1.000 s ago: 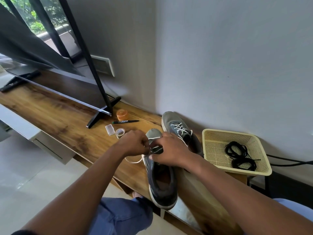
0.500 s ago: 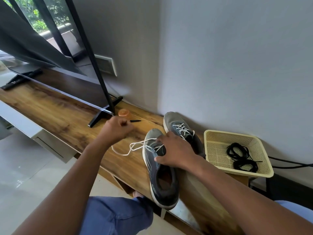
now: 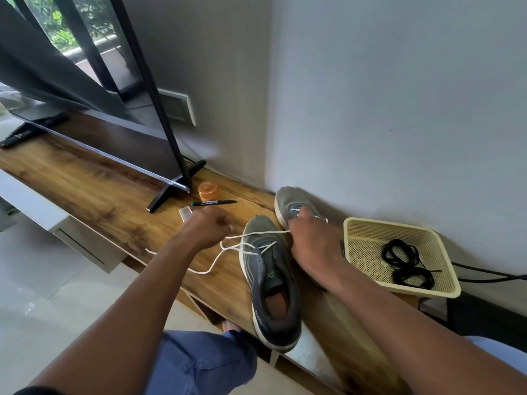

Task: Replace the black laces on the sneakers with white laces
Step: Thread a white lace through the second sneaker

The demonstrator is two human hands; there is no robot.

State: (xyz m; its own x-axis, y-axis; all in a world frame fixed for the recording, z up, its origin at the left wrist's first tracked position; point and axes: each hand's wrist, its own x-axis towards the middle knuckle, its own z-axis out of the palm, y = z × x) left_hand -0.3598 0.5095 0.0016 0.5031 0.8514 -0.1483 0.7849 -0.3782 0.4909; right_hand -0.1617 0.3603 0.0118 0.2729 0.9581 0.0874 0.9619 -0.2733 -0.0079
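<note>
A grey sneaker lies on the wooden console, toe away from me, with a white lace crossed through its front eyelets. To the shoe's left, my left hand is curled in a fist and grips one lace end; slack loops over the wood below it. My right hand sits to the right of the shoe and pinches the other end, which runs taut across the toe. The second grey sneaker, laced in white, stands behind by the wall, partly hidden by my right hand. Coiled black laces lie in a yellow basket.
A TV foot stands left of the shoes. Beside it lie an orange cap, a black marker and a small white piece. A remote lies far left. Black cables run behind the basket. The wall is close behind.
Both hands left the shoe's tongue. My left hand drew one lace end out to the left; my right hand then moved right, pulling the other end taut across the toe.
</note>
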